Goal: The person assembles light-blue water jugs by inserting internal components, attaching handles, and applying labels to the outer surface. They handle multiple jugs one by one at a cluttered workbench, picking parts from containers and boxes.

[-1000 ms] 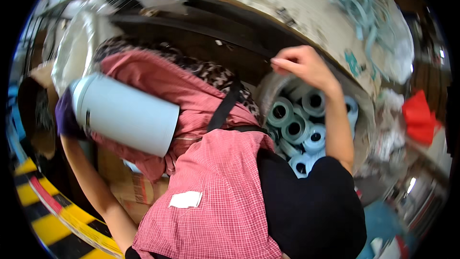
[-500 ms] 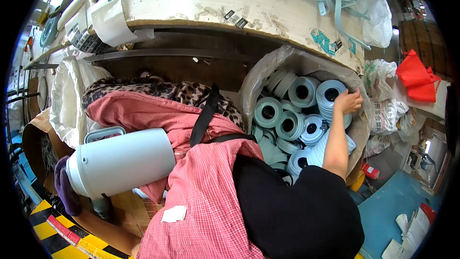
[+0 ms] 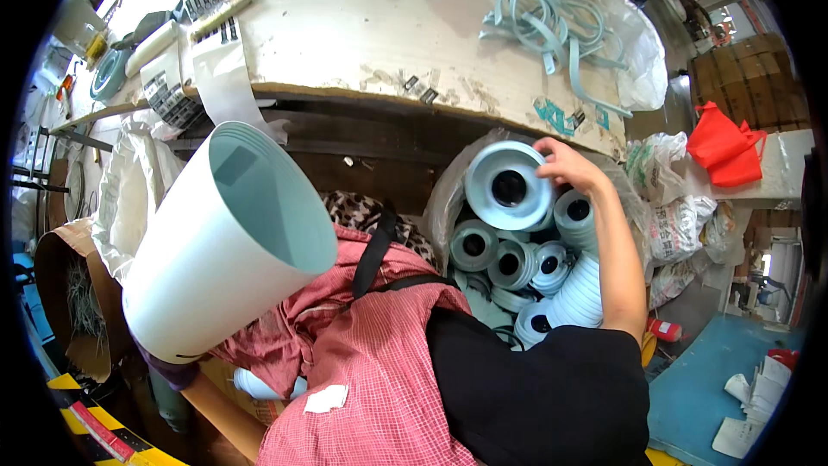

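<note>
My left hand (image 3: 171,369), in a purple glove, supports a tall light blue plastic bucket (image 3: 200,267) from its lower end; most of the fingers are hidden behind it. The bucket leans, its open mouth facing up and to the right. My bare right hand (image 3: 567,164) grips the rim of a light blue round funnel-like plastic part (image 3: 485,198) with a black centre. This part is raised above a large plastic-lined container (image 3: 442,207), which holds several similar round parts, some stacked in columns (image 3: 576,293).
A worktable (image 3: 345,43) spans the far side, with curled light blue strips (image 3: 552,26) and label sheets (image 3: 226,60) on it. White sacks (image 3: 134,181) and a cardboard box (image 3: 65,293) stand left. Right are plastic bags (image 3: 677,229), a red bag (image 3: 723,145) and a blue surface (image 3: 707,380).
The bucket has swung up, turning its mouth toward me. My right hand has moved left and lifted a round part out from among the others. The worktable shows further down in view.
</note>
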Action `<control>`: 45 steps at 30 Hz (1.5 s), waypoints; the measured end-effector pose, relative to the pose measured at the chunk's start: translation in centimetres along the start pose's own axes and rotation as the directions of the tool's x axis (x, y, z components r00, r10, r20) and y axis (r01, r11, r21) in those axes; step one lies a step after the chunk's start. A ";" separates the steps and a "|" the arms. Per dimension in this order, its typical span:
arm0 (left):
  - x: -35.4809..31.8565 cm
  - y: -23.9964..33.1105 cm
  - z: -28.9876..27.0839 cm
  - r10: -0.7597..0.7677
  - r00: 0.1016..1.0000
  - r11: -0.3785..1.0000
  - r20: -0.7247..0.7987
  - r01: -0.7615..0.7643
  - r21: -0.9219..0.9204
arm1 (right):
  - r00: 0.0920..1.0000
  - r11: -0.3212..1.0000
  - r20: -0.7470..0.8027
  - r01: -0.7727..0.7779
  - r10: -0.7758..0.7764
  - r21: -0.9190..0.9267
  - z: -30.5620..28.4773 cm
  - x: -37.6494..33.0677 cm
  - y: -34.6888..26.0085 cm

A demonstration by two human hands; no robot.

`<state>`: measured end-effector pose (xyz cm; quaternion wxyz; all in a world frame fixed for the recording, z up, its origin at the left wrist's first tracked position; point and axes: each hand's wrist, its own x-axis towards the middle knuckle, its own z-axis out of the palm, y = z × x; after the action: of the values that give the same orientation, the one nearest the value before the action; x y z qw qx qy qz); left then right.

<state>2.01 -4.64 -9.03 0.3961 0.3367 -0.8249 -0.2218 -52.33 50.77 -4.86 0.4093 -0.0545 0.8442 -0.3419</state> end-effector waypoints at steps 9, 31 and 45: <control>-4.7 4.0 5.1 0.064 0.993 0.993 0.096 -0.073 0.093 | 0.252 0.469 -0.538 0.824 -0.805 -0.316 10.0 0.6 -16.1; -7.2 2.4 12.3 -0.239 0.963 0.879 0.128 0.271 -0.393 | -0.527 -0.522 -0.019 0.845 -0.849 -0.114 16.0 -2.2 -21.2; 6.1 21.6 -8.5 0.668 0.722 0.743 -0.177 -0.660 0.112 | 0.688 0.701 0.255 0.507 -0.680 0.501 24.2 3.3 -20.0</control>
<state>-2.23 4.61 12.71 0.5254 0.0482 -0.8494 -0.0124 -40.64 21.51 -4.99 0.4471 -0.3205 0.5823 -0.5986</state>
